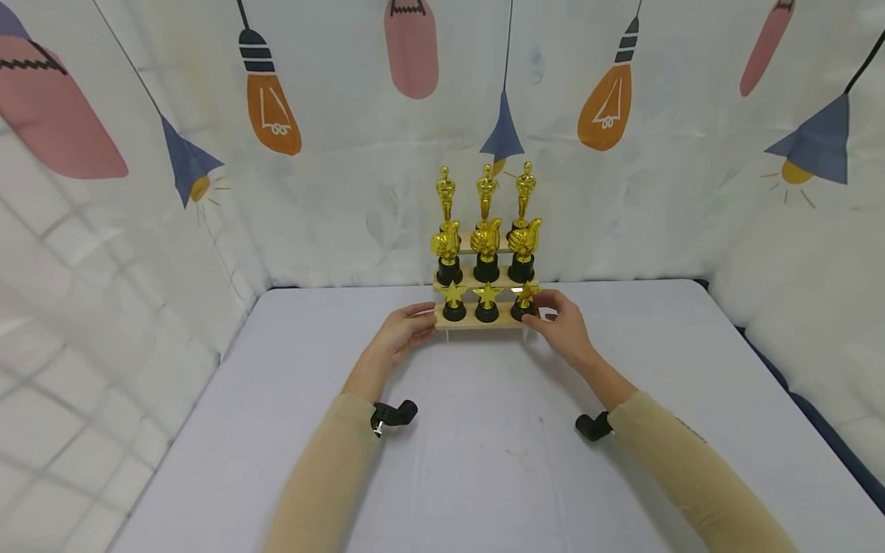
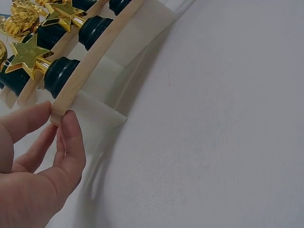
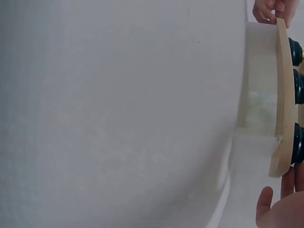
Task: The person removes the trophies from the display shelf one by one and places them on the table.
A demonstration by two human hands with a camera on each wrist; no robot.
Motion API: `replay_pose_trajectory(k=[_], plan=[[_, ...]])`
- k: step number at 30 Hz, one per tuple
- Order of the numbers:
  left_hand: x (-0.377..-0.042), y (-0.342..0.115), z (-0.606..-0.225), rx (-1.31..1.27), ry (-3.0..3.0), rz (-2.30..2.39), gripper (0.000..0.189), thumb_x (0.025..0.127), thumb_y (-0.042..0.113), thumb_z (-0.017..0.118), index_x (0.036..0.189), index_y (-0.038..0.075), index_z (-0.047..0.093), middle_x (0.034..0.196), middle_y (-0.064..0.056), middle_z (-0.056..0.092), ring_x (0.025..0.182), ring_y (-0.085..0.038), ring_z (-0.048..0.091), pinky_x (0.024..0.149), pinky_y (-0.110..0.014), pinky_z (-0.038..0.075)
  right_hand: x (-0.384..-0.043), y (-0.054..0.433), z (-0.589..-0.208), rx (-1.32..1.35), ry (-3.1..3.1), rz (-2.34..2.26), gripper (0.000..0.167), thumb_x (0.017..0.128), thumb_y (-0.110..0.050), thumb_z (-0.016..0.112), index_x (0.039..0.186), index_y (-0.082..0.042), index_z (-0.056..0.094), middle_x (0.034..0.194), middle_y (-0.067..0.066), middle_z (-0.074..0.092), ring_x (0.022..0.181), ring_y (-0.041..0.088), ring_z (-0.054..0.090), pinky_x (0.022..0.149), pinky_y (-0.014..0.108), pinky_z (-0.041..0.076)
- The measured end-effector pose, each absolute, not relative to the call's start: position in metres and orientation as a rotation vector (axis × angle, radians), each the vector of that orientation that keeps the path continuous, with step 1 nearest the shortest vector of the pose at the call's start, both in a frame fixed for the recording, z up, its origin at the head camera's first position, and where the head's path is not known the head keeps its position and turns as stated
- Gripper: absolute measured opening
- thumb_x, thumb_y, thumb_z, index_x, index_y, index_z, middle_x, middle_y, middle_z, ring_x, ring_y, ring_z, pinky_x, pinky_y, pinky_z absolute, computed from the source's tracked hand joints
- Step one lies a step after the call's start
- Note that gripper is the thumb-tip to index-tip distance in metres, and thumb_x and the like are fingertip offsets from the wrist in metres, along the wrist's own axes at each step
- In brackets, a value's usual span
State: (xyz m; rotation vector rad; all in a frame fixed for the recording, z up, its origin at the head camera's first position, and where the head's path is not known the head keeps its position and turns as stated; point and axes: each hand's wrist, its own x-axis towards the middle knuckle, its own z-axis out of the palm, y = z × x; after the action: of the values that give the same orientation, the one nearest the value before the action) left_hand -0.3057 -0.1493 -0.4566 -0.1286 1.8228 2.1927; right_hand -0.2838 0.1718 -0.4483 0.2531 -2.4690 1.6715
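A tiered wooden display stand [image 1: 477,326] holds gold trophies on black bases. Star trophies [image 1: 487,298] line its lowest shelf, thumbs-up trophies [image 1: 486,238] the middle one, and figure trophies [image 1: 486,192] the top. My left hand [image 1: 406,329] pinches the left end of the lowest shelf [image 2: 76,83] between thumb and fingers. At the other end is my right hand [image 1: 563,326], beside the rightmost star trophy [image 1: 523,307]. In the right wrist view its fingers [image 3: 288,183] reach up to the shelf end, while the thumb stands apart from the wood.
The stand rests on clear supports [image 2: 107,107] near the back of a white-covered table [image 1: 477,461]. Behind it hangs a white curtain [image 1: 332,207] printed with lamps and bulbs. Each wrist wears a black camera strap [image 1: 392,415].
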Motion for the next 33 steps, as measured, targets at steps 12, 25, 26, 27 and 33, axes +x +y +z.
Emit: replay_pose_trajectory(k=[12,25,26,27,33], plan=[[-0.308,-0.15,-0.459,-0.158,1.837,2.183,0.047,0.1,-0.001,0.064,0.146,-0.002,0.053,0.125,-0.016,0.061,0.091,-0.013,0.065,0.09,-0.03,0.057,-0.293,0.169,-0.45,0.247,-2.473,1.668,0.048,0.093,-0.013,0.079,0.133,0.002,0.057,0.127,0.019,0.062,0.123,0.032,0.055,0.106,0.048,0.046],[-0.306,-0.147,-0.465,-0.146,1.827,2.19,0.048,0.101,0.002,0.064,0.147,-0.001,0.052,0.134,-0.02,0.059,0.096,-0.016,0.065,0.087,-0.028,0.057,-0.296,0.172,-0.453,0.264,-2.495,1.649,0.037,0.092,-0.015,0.08,0.12,0.003,0.065,0.122,0.02,0.065,0.123,0.035,0.056,0.112,0.05,0.041],[-0.306,-0.147,-0.465,-0.144,1.829,2.193,0.048,0.101,0.002,0.064,0.147,-0.001,0.051,0.133,-0.02,0.059,0.096,-0.016,0.065,0.087,-0.028,0.057,-0.296,0.172,-0.452,0.263,-2.493,1.652,0.037,0.092,-0.015,0.081,0.12,0.002,0.065,0.122,0.02,0.066,0.123,0.035,0.057,0.112,0.05,0.041],[-0.306,-0.146,-0.465,-0.143,1.83,2.197,0.048,0.101,0.002,0.064,0.147,-0.001,0.051,0.133,-0.02,0.059,0.096,-0.017,0.065,0.088,-0.029,0.057,-0.296,0.172,-0.451,0.262,-2.49,1.658,0.037,0.092,-0.015,0.081,0.12,0.002,0.066,0.122,0.02,0.066,0.123,0.035,0.057,0.112,0.05,0.041],[-0.307,-0.147,-0.463,-0.141,1.814,2.214,0.048,0.1,0.0,0.064,0.147,-0.002,0.051,0.129,-0.019,0.061,0.093,-0.016,0.065,0.086,-0.029,0.057,-0.297,0.175,-0.452,0.251,-2.473,1.687,0.039,0.091,-0.015,0.082,0.122,0.003,0.065,0.123,0.021,0.065,0.12,0.035,0.058,0.11,0.048,0.045]])
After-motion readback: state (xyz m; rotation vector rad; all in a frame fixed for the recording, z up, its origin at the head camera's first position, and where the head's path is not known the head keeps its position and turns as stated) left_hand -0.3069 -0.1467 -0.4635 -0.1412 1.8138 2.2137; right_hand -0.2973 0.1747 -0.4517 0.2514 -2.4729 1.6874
